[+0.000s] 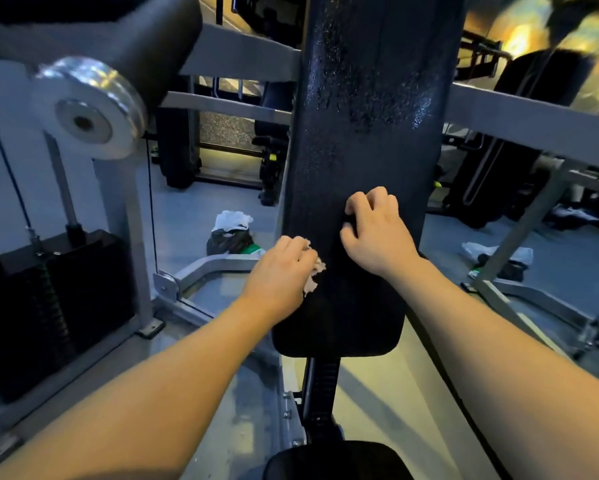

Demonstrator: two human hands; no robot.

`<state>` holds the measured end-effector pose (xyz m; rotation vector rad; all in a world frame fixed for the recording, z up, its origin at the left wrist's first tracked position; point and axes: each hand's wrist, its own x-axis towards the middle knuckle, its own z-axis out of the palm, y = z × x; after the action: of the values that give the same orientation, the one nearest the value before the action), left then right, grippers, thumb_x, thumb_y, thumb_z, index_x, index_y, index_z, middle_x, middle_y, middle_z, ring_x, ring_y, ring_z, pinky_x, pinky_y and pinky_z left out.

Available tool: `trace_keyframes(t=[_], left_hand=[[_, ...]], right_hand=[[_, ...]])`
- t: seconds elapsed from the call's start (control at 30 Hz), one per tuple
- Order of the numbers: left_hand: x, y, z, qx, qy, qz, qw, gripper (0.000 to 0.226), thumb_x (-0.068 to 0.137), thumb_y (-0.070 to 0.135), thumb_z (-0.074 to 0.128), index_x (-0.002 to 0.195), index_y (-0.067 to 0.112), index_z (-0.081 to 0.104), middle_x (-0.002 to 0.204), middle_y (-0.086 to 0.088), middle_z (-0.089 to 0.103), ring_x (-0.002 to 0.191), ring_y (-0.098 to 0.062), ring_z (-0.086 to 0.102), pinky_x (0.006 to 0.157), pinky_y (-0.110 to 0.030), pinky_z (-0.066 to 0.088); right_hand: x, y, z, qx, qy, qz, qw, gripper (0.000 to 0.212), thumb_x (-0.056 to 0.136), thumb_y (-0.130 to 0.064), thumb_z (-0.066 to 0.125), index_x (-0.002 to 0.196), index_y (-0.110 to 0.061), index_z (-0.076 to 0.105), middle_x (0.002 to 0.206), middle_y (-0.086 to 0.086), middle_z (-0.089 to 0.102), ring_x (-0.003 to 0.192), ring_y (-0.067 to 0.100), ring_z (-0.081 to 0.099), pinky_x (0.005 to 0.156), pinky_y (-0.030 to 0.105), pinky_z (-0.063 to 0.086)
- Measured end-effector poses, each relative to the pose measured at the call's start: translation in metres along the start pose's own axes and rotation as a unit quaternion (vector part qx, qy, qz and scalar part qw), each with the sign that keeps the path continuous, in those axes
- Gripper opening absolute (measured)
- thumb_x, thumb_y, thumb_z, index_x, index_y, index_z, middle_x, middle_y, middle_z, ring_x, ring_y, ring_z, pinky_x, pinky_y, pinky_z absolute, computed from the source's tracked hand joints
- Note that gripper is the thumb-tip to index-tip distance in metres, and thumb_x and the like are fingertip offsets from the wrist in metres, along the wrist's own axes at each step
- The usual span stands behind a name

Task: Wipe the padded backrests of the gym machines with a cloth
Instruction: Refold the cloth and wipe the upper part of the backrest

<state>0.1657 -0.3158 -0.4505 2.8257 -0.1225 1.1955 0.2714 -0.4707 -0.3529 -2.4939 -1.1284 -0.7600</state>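
The grey floor [187,216] carries a dark bag [228,241] and a white bag [476,249].

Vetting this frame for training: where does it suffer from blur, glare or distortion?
Head view: motion blur smears the yellow lights top right; speckled glare on the tall black padded backrest, upper half; wide-angle stretch enlarges the left forearm toward the corner; the pale crumpled cloth looks sharp.

A gym: a weight stack [59,306], grey machine frames [520,123] and a padded backrest [364,133].
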Motion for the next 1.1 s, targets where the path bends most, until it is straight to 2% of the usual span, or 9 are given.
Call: trace_keyframes(t=[0.13, 0.23, 0.4, 0.5, 0.63, 0.77, 0.87, 0.97, 1.1], left_hand=[[0.004, -0.015, -0.021, -0.085, 0.101, -0.125, 0.983, 0.024, 0.082, 0.0, 0.066, 0.104, 0.008, 0.062, 0.109, -0.009, 0.052, 0.1, -0.031, 0.05, 0.086, -0.039, 0.049], [0.045, -0.029, -0.053, -0.134, 0.182, -0.228, 0.947, 0.033, 0.082, -0.006, 0.059, 0.11, 0.011, 0.06, 0.11, -0.006, 0.046, 0.099, -0.027, 0.047, 0.083, -0.031, 0.041], [0.149, -0.044, -0.086, -0.2, 0.229, -0.317, 0.898, 0.027, 0.09, -0.002, 0.049, 0.11, 0.014, 0.06, 0.105, -0.003, 0.048, 0.08, -0.017, 0.048, 0.068, -0.025, 0.033], [0.165, -0.042, -0.077, -0.22, 0.227, -0.294, 0.902, 0.013, 0.089, 0.012, 0.055, 0.099, 0.015, 0.063, 0.1, -0.002, 0.064, 0.091, -0.021, 0.057, 0.07, -0.027, 0.037], [0.146, -0.03, -0.06, -0.247, 0.255, -0.26, 0.898, 0.023, 0.096, 0.035, 0.063, 0.105, 0.014, 0.066, 0.097, 0.005, 0.068, 0.088, -0.008, 0.059, 0.075, -0.017, 0.039], [0.176, -0.045, -0.069, -0.289, 0.3, -0.292, 0.861, 0.007, 0.096, 0.018, 0.068, 0.089, 0.014, 0.068, 0.079, 0.017, 0.063, 0.074, 0.005, 0.057, 0.066, -0.006, 0.04], [0.213, -0.057, -0.085, -0.307, 0.312, -0.302, 0.847, 0.007, 0.093, 0.019, 0.072, 0.087, 0.021, 0.069, 0.087, 0.015, 0.068, 0.084, -0.001, 0.064, 0.075, -0.02, 0.052], [0.221, -0.076, -0.089, -0.296, 0.267, -0.313, 0.862, 0.015, 0.092, 0.018, 0.071, 0.08, 0.024, 0.063, 0.086, 0.01, 0.069, 0.084, -0.01, 0.066, 0.077, -0.031, 0.053], [0.159, -0.079, -0.054, -0.307, 0.185, -0.308, 0.881, 0.028, 0.084, 0.007, 0.066, 0.067, 0.027, 0.054, 0.071, 0.006, 0.06, 0.071, -0.014, 0.054, 0.067, -0.029, 0.042]], right_hand=[[0.019, -0.007, 0.031, -0.023, 0.058, 0.028, 0.998, 0.026, 0.101, -0.044, 0.045, 0.113, -0.021, 0.049, 0.119, 0.007, 0.041, 0.107, 0.031, 0.04, 0.093, 0.045, 0.035], [0.021, -0.007, 0.056, -0.034, 0.12, 0.056, 0.991, 0.031, 0.096, -0.049, 0.038, 0.113, -0.024, 0.043, 0.12, 0.005, 0.037, 0.11, 0.031, 0.034, 0.096, 0.047, 0.03], [0.024, -0.004, 0.075, -0.027, 0.202, 0.062, 0.977, 0.032, 0.09, -0.046, 0.042, 0.111, -0.022, 0.043, 0.116, 0.004, 0.035, 0.107, 0.031, 0.035, 0.092, 0.048, 0.03], [0.024, 0.0, 0.082, -0.021, 0.241, 0.047, 0.969, 0.031, 0.09, -0.044, 0.047, 0.11, -0.019, 0.047, 0.114, 0.008, 0.043, 0.104, 0.032, 0.039, 0.088, 0.049, 0.033], [0.024, 0.001, 0.082, -0.024, 0.24, 0.043, 0.97, 0.031, 0.091, -0.043, 0.047, 0.11, -0.02, 0.046, 0.115, 0.008, 0.043, 0.104, 0.032, 0.038, 0.088, 0.048, 0.033], [0.025, 0.003, 0.084, -0.019, 0.243, 0.039, 0.969, 0.032, 0.09, -0.044, 0.046, 0.111, -0.02, 0.047, 0.115, 0.008, 0.044, 0.105, 0.031, 0.039, 0.089, 0.048, 0.034], [0.025, 0.004, 0.085, -0.023, 0.248, 0.036, 0.968, 0.032, 0.09, -0.043, 0.048, 0.111, -0.019, 0.049, 0.115, 0.008, 0.045, 0.105, 0.031, 0.039, 0.088, 0.047, 0.033], [0.025, 0.004, 0.086, -0.016, 0.251, 0.035, 0.967, 0.033, 0.09, -0.043, 0.049, 0.111, -0.018, 0.051, 0.114, 0.009, 0.047, 0.105, 0.031, 0.04, 0.088, 0.046, 0.033], [0.024, 0.003, 0.086, -0.018, 0.257, 0.037, 0.966, 0.032, 0.09, -0.042, 0.049, 0.11, -0.018, 0.05, 0.114, 0.009, 0.045, 0.106, 0.031, 0.039, 0.087, 0.044, 0.032]])
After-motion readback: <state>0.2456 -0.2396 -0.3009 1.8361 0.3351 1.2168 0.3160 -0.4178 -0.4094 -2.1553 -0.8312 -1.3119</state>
